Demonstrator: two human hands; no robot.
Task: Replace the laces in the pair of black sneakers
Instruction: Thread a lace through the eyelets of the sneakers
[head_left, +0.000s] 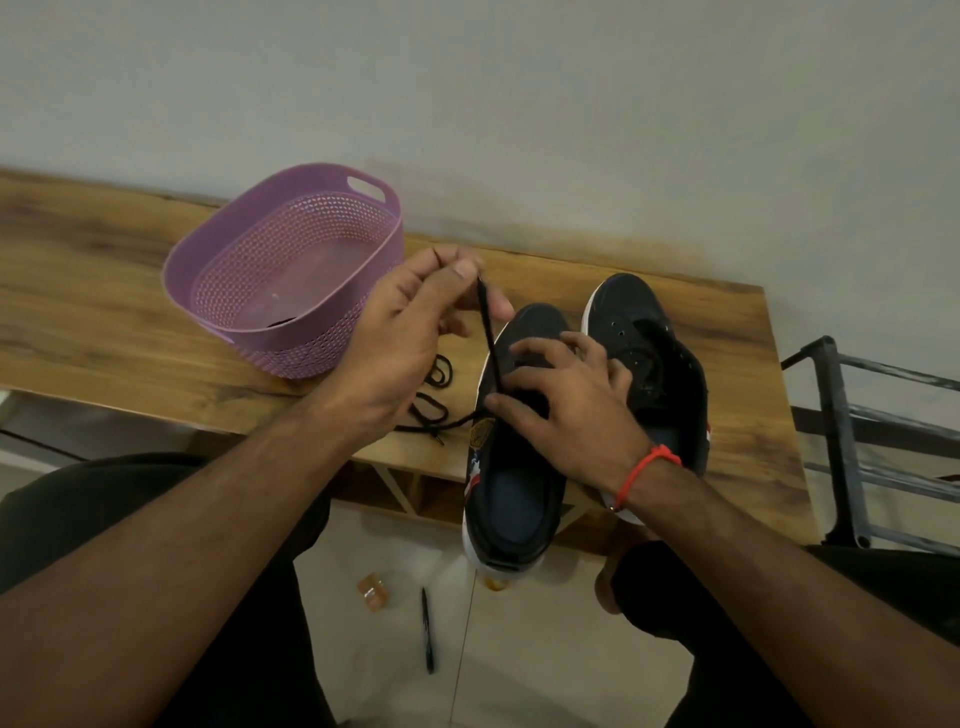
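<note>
Left hand (410, 322) pinches black lace (490, 343), pulled taut w/ near sneaker (511, 441); right hand (566, 400) presses it flat-fingered on tabletop (104, 291). Far sneaker (639, 332) unlaced — approx early stage, most remains.

Head-worn view, steeply down, close over the table (104, 291)

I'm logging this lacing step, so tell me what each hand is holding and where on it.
The left hand pinches the black lace near its tip, pulled up from the near sneaker. The right hand holds nothing; it rests on that sneaker.
</note>
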